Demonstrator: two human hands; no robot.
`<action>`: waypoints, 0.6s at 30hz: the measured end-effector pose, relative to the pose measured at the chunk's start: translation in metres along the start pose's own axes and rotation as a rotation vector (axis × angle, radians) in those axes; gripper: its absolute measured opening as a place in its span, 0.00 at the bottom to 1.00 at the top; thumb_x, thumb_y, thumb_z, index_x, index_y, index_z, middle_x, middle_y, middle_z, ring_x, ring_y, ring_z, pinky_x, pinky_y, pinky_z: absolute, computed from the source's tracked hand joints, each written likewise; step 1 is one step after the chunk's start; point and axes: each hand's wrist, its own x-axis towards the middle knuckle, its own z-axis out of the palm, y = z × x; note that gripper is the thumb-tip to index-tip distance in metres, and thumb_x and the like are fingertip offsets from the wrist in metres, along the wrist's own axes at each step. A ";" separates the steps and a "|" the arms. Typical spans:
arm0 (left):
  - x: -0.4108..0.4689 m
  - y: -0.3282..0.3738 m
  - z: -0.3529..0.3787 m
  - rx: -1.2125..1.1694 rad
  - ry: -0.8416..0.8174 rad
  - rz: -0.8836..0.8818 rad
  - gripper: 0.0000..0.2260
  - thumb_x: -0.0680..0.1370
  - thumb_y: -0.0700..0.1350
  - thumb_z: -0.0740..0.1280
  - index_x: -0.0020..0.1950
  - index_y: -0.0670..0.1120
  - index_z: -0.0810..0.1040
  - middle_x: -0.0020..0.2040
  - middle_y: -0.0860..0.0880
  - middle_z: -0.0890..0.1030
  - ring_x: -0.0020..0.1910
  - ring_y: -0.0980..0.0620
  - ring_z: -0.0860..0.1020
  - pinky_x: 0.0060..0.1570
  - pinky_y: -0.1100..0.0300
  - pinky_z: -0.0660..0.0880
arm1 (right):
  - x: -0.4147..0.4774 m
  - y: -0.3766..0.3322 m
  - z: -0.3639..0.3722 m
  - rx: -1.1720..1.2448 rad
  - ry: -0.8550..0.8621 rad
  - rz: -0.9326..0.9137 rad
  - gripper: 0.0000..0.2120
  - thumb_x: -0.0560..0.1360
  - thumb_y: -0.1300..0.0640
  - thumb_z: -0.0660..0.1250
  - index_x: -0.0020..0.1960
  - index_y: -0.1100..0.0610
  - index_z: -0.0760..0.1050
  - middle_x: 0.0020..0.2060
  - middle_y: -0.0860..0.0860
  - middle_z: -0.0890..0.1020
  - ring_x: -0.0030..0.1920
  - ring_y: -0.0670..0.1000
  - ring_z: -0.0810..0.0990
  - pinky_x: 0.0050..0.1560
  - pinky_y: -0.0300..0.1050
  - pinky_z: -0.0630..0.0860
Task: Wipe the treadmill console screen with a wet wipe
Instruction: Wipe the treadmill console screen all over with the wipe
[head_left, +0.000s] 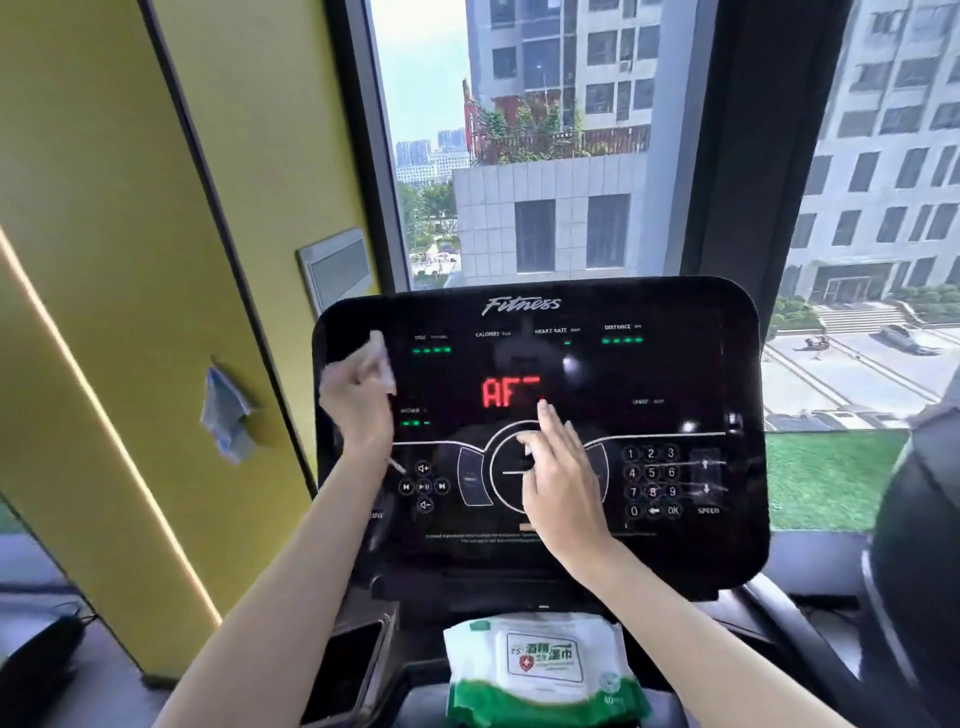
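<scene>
One wet wipe (381, 357), long axis upright

one wide view from the person's head, facing forward and slightly down, close to the console (649, 374), which fills the middle; a window (545, 182) lies beyond it, a yellow wall (130, 208) at left.

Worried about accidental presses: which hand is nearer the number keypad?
Right. The right hand is just left of the number keypad; the left hand is far over to its left.

We grip wipe (379, 358) in L hand (358, 402) at 10 o'clock; R hand (563, 480) centre, fingers straight, pointing 11 o'clock.
</scene>
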 end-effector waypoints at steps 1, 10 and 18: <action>0.010 -0.002 -0.009 -0.106 0.099 -0.187 0.18 0.78 0.41 0.65 0.27 0.49 0.75 0.30 0.49 0.72 0.31 0.57 0.70 0.46 0.67 0.71 | 0.000 0.000 0.000 0.000 0.005 0.003 0.18 0.66 0.75 0.65 0.52 0.61 0.77 0.67 0.63 0.70 0.69 0.56 0.68 0.71 0.50 0.60; -0.004 -0.005 0.013 -0.033 -0.046 -0.181 0.14 0.81 0.45 0.59 0.45 0.38 0.79 0.40 0.43 0.73 0.35 0.49 0.72 0.41 0.58 0.72 | -0.003 0.005 -0.004 0.017 0.011 0.048 0.21 0.67 0.76 0.65 0.57 0.62 0.76 0.69 0.62 0.68 0.70 0.56 0.66 0.71 0.51 0.59; -0.071 0.020 0.034 -0.018 -0.624 0.496 0.11 0.73 0.30 0.67 0.50 0.42 0.84 0.39 0.53 0.71 0.36 0.57 0.72 0.37 0.70 0.68 | -0.015 0.019 -0.007 0.008 -0.014 0.068 0.23 0.67 0.76 0.64 0.60 0.64 0.74 0.69 0.61 0.67 0.71 0.55 0.64 0.71 0.53 0.60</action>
